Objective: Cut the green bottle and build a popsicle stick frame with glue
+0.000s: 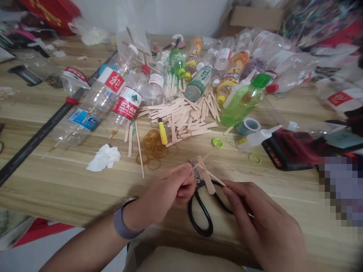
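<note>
My right hand point(252, 207) pinches the end of a thin wooden stick point(217, 178) between thumb and fingers. A flat wooden craft stick point(207, 177) crosses it near its far end. My left hand point(181, 185) is closed beside this crossing, its fingers curled in. A thin pale strand runs from its fingertips to the crossed sticks; whether it is a rubber band I cannot tell. Beneath the sticks, black-handled scissors point(201, 219) lie on the wooden table point(159, 215), their blades partly hidden by my left hand.
A pile of craft sticks point(181, 113) lies ahead, with rubber bands point(153, 143) and a yellow-handled screwdriver point(162, 133) before it. Several plastic bottles point(129, 102) stand or lie around. Crumpled tissue point(104, 158) is at left; a glue bottle point(258, 138) and red-black battery tool point(292, 147) at right.
</note>
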{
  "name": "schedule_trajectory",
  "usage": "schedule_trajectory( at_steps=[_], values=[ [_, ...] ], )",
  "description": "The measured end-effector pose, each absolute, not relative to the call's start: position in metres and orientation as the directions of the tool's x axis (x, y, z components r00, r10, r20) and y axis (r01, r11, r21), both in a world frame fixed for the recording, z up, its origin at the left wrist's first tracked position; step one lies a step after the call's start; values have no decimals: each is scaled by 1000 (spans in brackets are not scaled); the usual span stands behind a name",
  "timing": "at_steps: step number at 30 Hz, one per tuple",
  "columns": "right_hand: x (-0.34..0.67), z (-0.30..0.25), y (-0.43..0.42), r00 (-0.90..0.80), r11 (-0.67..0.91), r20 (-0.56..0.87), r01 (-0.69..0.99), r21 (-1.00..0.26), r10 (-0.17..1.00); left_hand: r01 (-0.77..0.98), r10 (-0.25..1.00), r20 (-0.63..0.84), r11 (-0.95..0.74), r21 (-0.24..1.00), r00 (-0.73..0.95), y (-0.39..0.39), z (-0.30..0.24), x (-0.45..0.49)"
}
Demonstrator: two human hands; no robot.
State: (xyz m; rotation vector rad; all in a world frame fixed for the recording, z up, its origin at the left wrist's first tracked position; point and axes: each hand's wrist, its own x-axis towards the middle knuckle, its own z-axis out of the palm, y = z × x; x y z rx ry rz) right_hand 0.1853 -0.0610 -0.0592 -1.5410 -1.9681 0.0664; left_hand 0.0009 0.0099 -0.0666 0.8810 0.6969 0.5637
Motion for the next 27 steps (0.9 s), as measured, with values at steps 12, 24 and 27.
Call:
schedule_trajectory(
  at_steps=[12,24,27],
  values=[
    [191,-65,-65,-136,336,468,863,-376,873,-128,657,-323,541,831,681,9,-66,4],
    [195,-67,-72,-177,380,464,839,-391,868,-58,615,-334,528,848,714,19,-63,-6],
    [195,-70,-75,-176,381,459,832,-404,871,-37,584,-344,541,840,735,19,-61,-6]
  ],
)
